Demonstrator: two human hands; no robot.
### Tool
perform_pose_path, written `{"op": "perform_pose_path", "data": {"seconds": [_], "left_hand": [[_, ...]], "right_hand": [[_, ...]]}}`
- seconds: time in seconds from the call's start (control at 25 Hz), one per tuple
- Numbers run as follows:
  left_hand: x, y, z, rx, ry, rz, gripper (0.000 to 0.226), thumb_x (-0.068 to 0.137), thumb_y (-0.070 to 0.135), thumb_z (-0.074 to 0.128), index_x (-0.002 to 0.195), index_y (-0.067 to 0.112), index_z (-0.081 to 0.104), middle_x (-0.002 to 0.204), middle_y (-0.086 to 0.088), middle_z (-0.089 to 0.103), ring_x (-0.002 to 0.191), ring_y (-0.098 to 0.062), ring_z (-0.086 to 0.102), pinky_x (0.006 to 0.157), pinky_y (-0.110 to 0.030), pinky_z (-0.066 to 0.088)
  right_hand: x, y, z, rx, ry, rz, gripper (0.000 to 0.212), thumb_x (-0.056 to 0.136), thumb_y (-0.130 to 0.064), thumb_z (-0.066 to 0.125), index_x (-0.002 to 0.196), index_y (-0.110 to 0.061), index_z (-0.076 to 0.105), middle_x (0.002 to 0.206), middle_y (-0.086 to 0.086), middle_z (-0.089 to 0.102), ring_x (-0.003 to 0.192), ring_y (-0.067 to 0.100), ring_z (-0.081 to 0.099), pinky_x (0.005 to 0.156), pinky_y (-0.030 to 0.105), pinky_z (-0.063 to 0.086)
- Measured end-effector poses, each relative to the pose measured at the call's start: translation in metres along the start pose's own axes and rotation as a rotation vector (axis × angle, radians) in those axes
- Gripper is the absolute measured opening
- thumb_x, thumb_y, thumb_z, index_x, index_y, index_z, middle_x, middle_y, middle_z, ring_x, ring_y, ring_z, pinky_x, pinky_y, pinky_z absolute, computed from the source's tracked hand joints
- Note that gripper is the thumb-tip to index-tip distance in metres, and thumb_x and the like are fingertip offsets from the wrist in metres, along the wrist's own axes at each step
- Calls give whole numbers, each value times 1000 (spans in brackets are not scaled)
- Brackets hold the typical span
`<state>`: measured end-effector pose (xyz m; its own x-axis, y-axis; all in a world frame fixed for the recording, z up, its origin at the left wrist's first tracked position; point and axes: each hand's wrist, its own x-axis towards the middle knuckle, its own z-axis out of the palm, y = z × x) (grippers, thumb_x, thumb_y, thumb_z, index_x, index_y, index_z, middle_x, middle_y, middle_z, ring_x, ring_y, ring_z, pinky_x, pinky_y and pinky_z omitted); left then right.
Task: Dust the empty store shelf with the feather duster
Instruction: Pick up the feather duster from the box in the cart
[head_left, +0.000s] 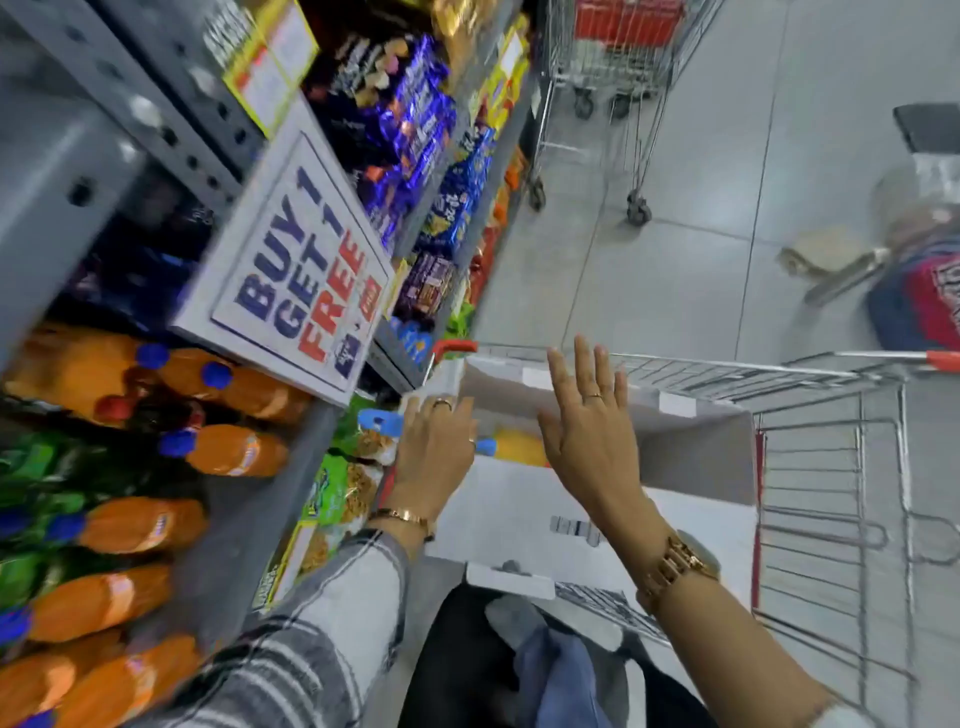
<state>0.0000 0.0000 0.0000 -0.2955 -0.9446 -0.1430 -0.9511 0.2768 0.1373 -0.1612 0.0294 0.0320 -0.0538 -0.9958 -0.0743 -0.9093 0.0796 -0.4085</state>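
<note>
My left hand (436, 452) is closed around a blue handle (378, 421) that sticks out on both sides of the fist. Its yellow-orange head (521, 449), which looks like the feather duster, lies inside a white carton (519, 514) in a shopping trolley (831, 467). My right hand (587, 431) hovers over the carton with fingers spread and nothing in it. The grey shelf unit (249, 530) on the left is stocked; no empty shelf shows.
Orange soda bottles (228, 449) and snack packets (415, 135) fill the shelves behind a "BUY 1 GET 1 FREE" sign (296, 270). A second trolley (618, 62) stands up the aisle. Another person (919, 296) is low on the tiled floor at right.
</note>
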Motion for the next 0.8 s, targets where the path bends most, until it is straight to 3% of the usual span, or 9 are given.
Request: {"op": "perform_pose_path", "data": {"seconds": [0.04, 0.12, 0.2, 0.32, 0.52, 0.72, 0.8], "left_hand": [[7, -1, 13, 46, -13, 16, 19, 88, 19, 60, 101, 6, 65, 98, -17, 68, 97, -30, 63, 89, -38, 47], [20, -1, 38, 53, -161, -31, 22, 93, 21, 50, 98, 5, 63, 99, -17, 66, 97, -31, 60, 84, -39, 44], [32, 2, 54, 106, -345, -46, 23, 93, 22, 48, 103, 7, 62, 108, -14, 65, 104, -31, 57, 90, -39, 40], [46, 12, 75, 249, -470, -11, 21, 88, 17, 51, 104, 13, 64, 110, -8, 67, 107, -27, 56, 104, -42, 29], [53, 15, 72, 421, -488, 91, 23, 91, 15, 47, 100, 16, 68, 106, -3, 71, 102, -24, 61, 108, -41, 26], [46, 20, 5, 334, -532, 103, 23, 90, 9, 51, 110, 10, 63, 118, -8, 65, 108, -27, 62, 79, -35, 41], [44, 21, -39, 299, -511, 108, 23, 87, 12, 53, 107, 8, 63, 115, -10, 65, 104, -29, 63, 81, -36, 48]], "right_hand": [[2, 5, 7, -19, 0, 19, 59, 93, -19, 47, 143, -13, 17, 153, 18, 9, 140, 35, 3, 113, 46, 1], [6, 16, 22, -35, -2, 42, 60, 93, -18, 48, 143, -13, 17, 153, 18, 9, 140, 36, 3, 113, 47, 2], [8, 21, 35, -37, 6, 32, 60, 92, -17, 50, 143, -12, 18, 153, 18, 11, 140, 37, 5, 113, 49, 4], [7, 30, 50, -25, 20, 43, 57, 92, -17, 50, 142, -10, 22, 152, 19, 13, 139, 38, 8, 112, 50, 7], [9, 32, 47, 33, 62, 116, 59, 91, -16, 50, 142, -12, 22, 153, 18, 9, 140, 36, 3, 112, 48, 4], [8, 11, 15, 66, 102, 156, 61, 91, -17, 51, 143, -12, 18, 153, 18, 6, 140, 35, 2, 113, 47, 1], [6, -7, -2, 71, 130, 142, 61, 91, -17, 51, 142, -11, 20, 153, 19, 9, 140, 36, 5, 112, 50, 4]]}}
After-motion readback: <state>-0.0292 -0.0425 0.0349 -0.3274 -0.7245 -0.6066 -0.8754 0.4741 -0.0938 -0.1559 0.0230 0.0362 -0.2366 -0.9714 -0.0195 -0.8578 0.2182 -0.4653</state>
